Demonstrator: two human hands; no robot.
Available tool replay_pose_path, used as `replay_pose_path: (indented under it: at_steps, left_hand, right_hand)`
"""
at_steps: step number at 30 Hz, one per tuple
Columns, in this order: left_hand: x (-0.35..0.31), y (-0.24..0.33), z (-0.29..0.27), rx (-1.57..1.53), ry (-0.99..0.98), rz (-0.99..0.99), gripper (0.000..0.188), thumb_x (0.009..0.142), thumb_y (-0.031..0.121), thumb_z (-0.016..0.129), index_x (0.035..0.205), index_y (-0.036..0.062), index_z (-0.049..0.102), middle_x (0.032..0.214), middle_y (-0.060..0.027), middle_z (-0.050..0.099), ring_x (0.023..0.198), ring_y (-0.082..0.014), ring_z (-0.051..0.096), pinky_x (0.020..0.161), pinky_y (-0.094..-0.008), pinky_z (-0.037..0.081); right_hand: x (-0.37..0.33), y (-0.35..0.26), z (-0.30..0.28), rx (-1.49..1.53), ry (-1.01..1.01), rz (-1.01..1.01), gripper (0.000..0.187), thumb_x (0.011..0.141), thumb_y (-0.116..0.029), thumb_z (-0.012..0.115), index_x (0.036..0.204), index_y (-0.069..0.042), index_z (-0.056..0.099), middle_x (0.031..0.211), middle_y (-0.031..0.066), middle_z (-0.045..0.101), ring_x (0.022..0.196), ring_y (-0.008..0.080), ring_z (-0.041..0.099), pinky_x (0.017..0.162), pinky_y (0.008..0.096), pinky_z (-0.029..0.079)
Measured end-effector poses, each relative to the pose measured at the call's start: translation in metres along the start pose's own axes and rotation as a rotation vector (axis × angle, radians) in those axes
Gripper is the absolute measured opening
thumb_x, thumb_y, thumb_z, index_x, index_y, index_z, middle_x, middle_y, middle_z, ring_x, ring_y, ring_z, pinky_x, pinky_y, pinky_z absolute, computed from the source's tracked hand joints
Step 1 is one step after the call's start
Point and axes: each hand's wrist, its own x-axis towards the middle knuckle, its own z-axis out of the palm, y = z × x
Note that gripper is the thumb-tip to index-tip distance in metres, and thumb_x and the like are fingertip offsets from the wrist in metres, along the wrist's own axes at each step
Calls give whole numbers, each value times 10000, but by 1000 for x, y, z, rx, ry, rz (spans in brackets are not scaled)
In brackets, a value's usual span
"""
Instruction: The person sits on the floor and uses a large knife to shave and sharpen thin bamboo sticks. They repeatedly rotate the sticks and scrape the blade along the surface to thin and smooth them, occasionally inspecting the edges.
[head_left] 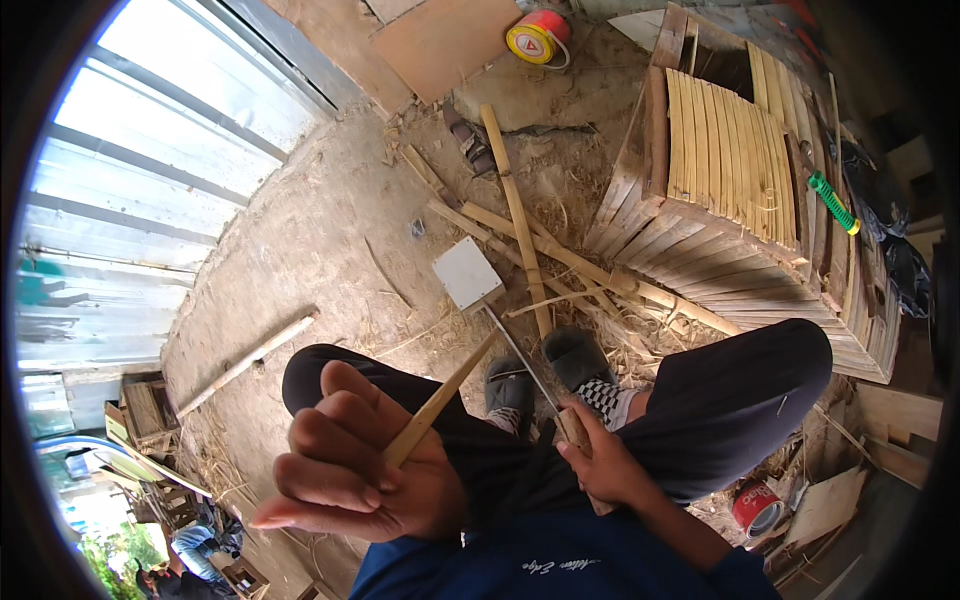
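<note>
In my left hand [360,460], raised close at the lower left, is a pale pointed bamboo strip [440,405]. The fingers curl round its lower end, and its tip points up and to the right. My right hand [605,465] grips the wooden handle [574,428] of a long knife, whose narrow blade [525,357] slants away to the upper left, past my feet. Strip and blade are apart. Beyond the blade's far end lies a white square plate [467,272]; whether they touch I cannot tell.
Bamboo poles [515,215] and shavings litter the dirt floor ahead. A slatted bamboo piece [730,150] stands at the right, with a green coil [833,203] on it. A red-yellow bucket [538,40] sits far off, a red can [757,508] at the lower right. Metal sheeting [130,150] walls the left.
</note>
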Motion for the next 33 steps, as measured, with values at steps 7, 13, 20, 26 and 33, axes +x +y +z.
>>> replay_pose_path:
  at_steps: [7,13,20,26,33]
  left_hand:
    - [10,10,-1,75,-193,-200,643,1119,447,207,575,170,407,519,39,352,471,-90,220,638,-299,271]
    - [12,5,-8,45,-217,-373,678,1118,421,141,546,165,399,476,26,326,430,-125,252,667,-356,303]
    - [18,1,-4,-106,-157,-382,623,1125,351,193,566,163,391,491,17,318,433,-122,252,622,-305,295]
    - [6,2,5,-18,-101,-259,582,1128,325,223,586,178,375,513,26,295,422,-128,226,630,-315,305]
    - [7,3,-1,-44,-25,-234,611,1125,356,206,588,158,420,509,18,332,429,-119,196,636,-332,289]
  right_hand:
    - [-11,-11,-10,14,-64,7,579,1002,-248,590,1513,-131,342,960,261,696,880,387,722,815,453,553]
    - [-11,-5,-4,122,-48,29,549,1017,-270,574,1504,-125,366,768,167,663,635,246,693,660,398,562]
    - [39,39,21,60,111,44,539,1021,-311,543,1487,-67,426,1261,294,629,1163,434,628,997,452,485]
    - [36,34,17,4,123,46,590,1007,-334,553,1504,-53,406,1255,330,620,1196,470,600,1021,471,468]
    - [9,15,4,-7,59,139,555,1019,-311,529,1492,-54,390,1223,331,631,1160,485,613,983,478,483]
